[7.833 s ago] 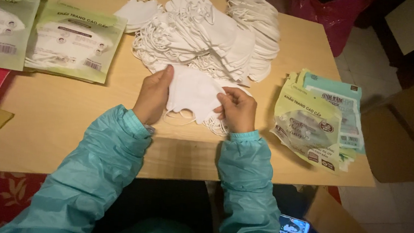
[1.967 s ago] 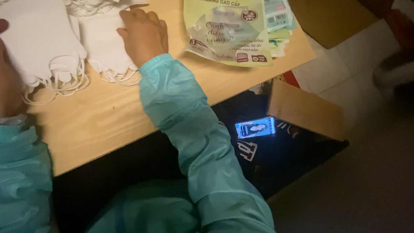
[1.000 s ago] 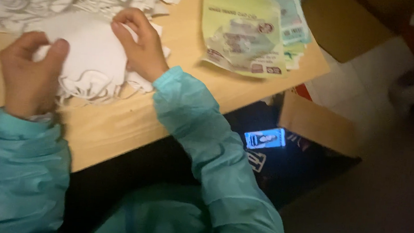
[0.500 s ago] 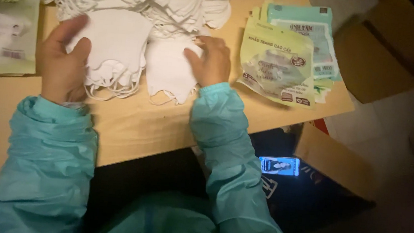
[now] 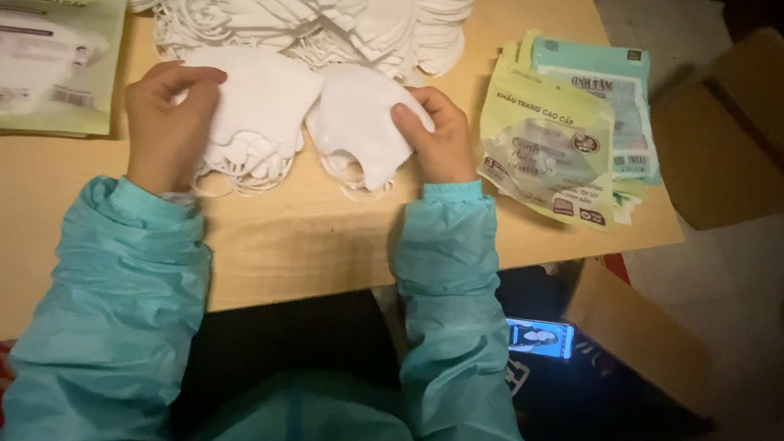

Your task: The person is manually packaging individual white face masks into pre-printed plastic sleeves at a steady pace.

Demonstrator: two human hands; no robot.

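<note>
Two small stacks of folded white face masks lie side by side on the wooden table (image 5: 314, 242). My left hand (image 5: 166, 120) rests on the left stack (image 5: 259, 114) and grips its left edge. My right hand (image 5: 437, 139) pinches the right stack (image 5: 353, 123) at its right edge, thumb on top. Ear loops trail out below both stacks. Both arms wear teal sleeves.
A big heap of loose white masks (image 5: 317, 1) lies just behind the stacks. Green printed pouches (image 5: 29, 52) sit at the far left, another pile of pouches (image 5: 560, 131) at the right. A cardboard box (image 5: 759, 130) and a lit phone (image 5: 539, 338) are on the floor.
The view has swung back from the floor at the right to the table. My hands have pulled the masks apart into two stacks, with the right hand now pinching its own stack.
</note>
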